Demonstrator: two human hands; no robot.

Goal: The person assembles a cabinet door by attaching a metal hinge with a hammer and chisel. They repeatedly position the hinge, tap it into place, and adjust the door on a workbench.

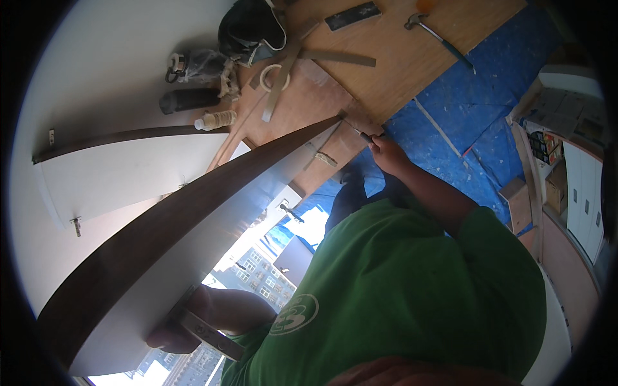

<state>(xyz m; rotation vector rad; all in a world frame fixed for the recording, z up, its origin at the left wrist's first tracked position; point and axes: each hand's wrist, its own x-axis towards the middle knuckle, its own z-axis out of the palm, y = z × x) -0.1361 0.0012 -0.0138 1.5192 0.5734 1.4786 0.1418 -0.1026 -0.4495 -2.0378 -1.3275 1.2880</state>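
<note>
A long panel (pixel 212 238) with a white face and a dark brown edge stands slantwise across the view. Its far end rests on the wooden work surface (pixel 351 83). My right hand (pixel 388 156) is closed round a slim hand tool (pixel 364 136) with a dark handle. The tool's thin tip points at the panel's far end; its exact kind is too small to tell. Near the panel's close end, my left hand (pixel 172 338) is against the white face, its fingers hidden. A flat strip (pixel 211 334) crosses by that wrist.
On the work surface lie a claw hammer (pixel 432 35), a dark rectangular block (pixel 353 16), brown strips (pixel 338 58), a tape roll (pixel 275 78), a bottle (pixel 215 120) and a dark bag (pixel 251 32). Blue sheeting (pixel 444 128) covers the floor. White cabinets (pixel 582 193) stand right.
</note>
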